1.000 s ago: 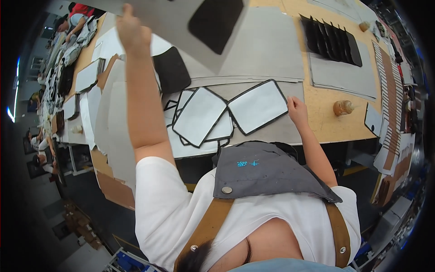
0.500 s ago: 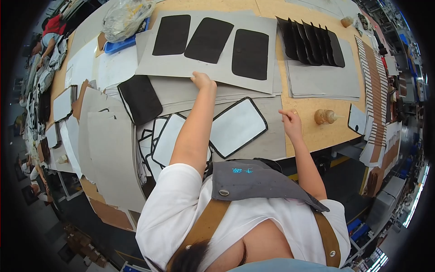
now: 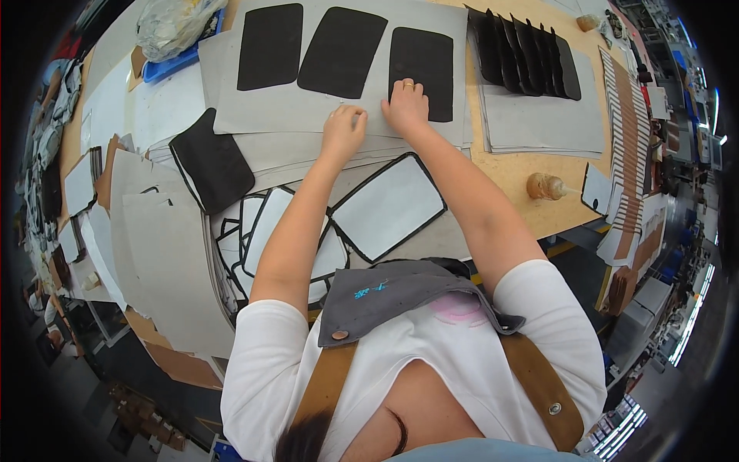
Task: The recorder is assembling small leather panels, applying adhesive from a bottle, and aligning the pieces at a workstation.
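Three black rounded-corner panels lie on a grey board (image 3: 346, 115): a left panel (image 3: 269, 46), a middle panel (image 3: 342, 54) and a right panel (image 3: 431, 69). My right hand (image 3: 406, 106) rests on the near left corner of the right panel, its fingers stretched out flat. My left hand (image 3: 344, 137) is over the board's near edge, below the middle panel. Its fingers are loosely bent, with a gap between thumb and forefinger, and I see nothing in it. White panels with black edging (image 3: 389, 208) lie nearer me, partly behind my left forearm.
At the far right, several black panels stand overlapped in a row (image 3: 527, 58) on grey boards (image 3: 543, 127). A glue bottle (image 3: 545, 186) lies on the table. To the left are a folded black piece (image 3: 212, 165), a stack of grey sheets (image 3: 162, 254) and a blue tray (image 3: 173, 61) under clear plastic.
My right hand has come from the bare table on the right onto the right panel. My left hand has let go of the board's near edge. The view has shifted slightly.
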Demonstrator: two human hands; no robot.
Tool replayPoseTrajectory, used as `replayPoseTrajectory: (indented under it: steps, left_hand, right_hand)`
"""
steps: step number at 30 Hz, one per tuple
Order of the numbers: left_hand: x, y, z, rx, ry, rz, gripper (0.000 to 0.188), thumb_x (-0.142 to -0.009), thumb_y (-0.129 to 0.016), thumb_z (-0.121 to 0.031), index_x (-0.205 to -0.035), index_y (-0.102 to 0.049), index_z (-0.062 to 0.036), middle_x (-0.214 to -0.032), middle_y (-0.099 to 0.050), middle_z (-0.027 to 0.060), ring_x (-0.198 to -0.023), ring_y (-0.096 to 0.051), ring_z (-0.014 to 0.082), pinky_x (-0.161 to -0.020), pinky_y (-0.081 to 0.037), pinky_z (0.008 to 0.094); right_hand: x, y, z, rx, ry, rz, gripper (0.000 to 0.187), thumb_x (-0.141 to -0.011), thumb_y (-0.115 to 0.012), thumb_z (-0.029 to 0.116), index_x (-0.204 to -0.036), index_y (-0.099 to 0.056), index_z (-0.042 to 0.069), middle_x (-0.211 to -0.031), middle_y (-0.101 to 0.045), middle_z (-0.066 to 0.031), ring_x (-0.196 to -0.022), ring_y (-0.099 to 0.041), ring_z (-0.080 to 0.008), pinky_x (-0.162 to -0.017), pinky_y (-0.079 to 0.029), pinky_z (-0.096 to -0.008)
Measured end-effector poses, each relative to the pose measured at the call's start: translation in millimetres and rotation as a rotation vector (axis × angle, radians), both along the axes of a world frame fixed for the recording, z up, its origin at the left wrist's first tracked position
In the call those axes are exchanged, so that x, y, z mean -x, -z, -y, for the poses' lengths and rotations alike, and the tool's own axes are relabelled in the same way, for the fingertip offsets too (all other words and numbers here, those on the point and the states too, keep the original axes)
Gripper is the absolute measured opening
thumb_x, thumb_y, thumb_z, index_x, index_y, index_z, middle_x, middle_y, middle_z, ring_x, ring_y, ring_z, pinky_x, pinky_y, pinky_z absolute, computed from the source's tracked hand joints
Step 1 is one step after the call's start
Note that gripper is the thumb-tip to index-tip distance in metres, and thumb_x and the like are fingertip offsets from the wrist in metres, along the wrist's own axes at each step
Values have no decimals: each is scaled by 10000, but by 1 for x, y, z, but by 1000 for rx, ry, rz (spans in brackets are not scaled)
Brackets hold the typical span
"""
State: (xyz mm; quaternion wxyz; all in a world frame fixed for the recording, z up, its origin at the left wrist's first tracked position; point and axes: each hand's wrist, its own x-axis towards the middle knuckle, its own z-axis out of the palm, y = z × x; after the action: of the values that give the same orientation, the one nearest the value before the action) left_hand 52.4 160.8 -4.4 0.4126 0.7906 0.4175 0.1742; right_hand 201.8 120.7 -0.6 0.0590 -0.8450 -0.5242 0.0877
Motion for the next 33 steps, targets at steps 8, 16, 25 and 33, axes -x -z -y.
replayPoseTrajectory:
  steps: [8,16,25,33]
  left_hand:
    - [-33,19,18,-357,168,-253,360,-816,-560,-171,-1151,-525,-45,-1291,-468,73,-1181,-430,289,-954,-356,428]
    - [-33,27,24,-458,186,-335,458,-839,-533,-217,-1272,-439,-102,-1359,-403,44,-1214,-394,296,-976,-307,468]
    - [-41,31,22,-481,134,-412,421,-864,-486,-223,-1273,-446,-130,-1358,-413,18,-1169,-431,294,-888,-329,493]
    - [-70,2,16,-274,151,-554,463,-822,-462,-118,-1281,-419,-71,-1366,-351,36,-1188,-385,284,-839,-346,494]
  right_hand:
    - [-6,-12,-35,269,115,13,371,-775,-606,226,-1058,-561,-9,-1180,-457,-154,-1078,-471,-293,-794,-503,-392]
    - [-37,-21,-37,320,223,-185,397,-791,-568,282,-1055,-585,-14,-1218,-438,-187,-1080,-496,-318,-836,-487,-397]
    - [-20,-12,-58,316,240,-67,457,-782,-538,269,-1140,-525,-15,-1205,-501,-191,-1153,-469,-328,-879,-457,-416]
    - [-28,-23,-74,539,43,58,343,-737,-607,303,-987,-670,76,-1051,-637,-131,-990,-611,-283,-793,-502,-362]
